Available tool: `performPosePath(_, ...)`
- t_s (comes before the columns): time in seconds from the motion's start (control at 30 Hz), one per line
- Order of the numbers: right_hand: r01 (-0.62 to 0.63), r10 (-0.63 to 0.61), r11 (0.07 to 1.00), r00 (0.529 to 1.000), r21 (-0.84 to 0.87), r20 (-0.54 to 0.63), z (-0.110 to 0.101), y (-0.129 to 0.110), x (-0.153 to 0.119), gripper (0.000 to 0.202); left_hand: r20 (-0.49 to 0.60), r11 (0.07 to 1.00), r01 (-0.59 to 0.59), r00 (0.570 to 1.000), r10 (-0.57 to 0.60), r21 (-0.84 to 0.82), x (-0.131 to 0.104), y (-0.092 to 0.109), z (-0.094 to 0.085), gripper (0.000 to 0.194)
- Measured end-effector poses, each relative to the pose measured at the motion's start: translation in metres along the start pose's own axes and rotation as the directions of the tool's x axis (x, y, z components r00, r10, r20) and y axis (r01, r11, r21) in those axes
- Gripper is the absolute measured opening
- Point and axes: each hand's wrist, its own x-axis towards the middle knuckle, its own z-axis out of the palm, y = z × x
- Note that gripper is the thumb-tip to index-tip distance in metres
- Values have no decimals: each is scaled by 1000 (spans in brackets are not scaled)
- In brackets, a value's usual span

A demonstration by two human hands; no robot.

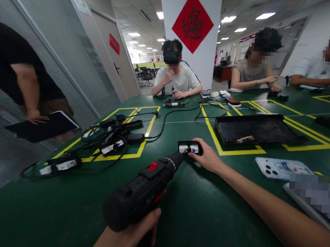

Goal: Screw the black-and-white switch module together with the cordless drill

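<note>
A black cordless drill (142,193) with red buttons points forward and slightly right, its handle gripped by my left hand (134,231) in the lower middle. Its bit tip meets or nearly meets a small black casing with white parts inside (189,149); contact is hard to make out. My right hand (206,156) holds the right end of that casing on the green table, fingers over the top and thumb at the near side. The drill's lower handle is mostly hidden.
Black cables and adapters (111,135) lie tangled at the left. At the right are a black tray (259,129), a phone (282,168) and a blurred device (314,199). People sit across the green table (65,207); another stands left, holding a dark board (47,125).
</note>
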Motion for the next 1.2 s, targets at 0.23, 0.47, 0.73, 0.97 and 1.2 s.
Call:
performPosePath(0.23,-14,14,1000,1000,5,12,-1,0,-1,50,6,999,6,1000,-6,-48,-2,6,-1,53)
performPosePath(0.47,-25,25,999,999,29,22,-2,3,0,49,34,998,50,998,-49,-50,-1,6,-1,53)
performPosePath(0.73,-25,24,999,1000,28,20,-1,1,0,50,33,998,56,998,-56,-13,1,-3,1,56)
performPosePath(0.97,-25,25,999,1000,22,19,-1,1,-1,49,47,998,23,999,-25,57,0,-1,0,49)
performPosePath(1.2,-13,13,1000,1000,11,17,-1,2,0,50,32,999,30,999,-31,23,-2,0,5,48)
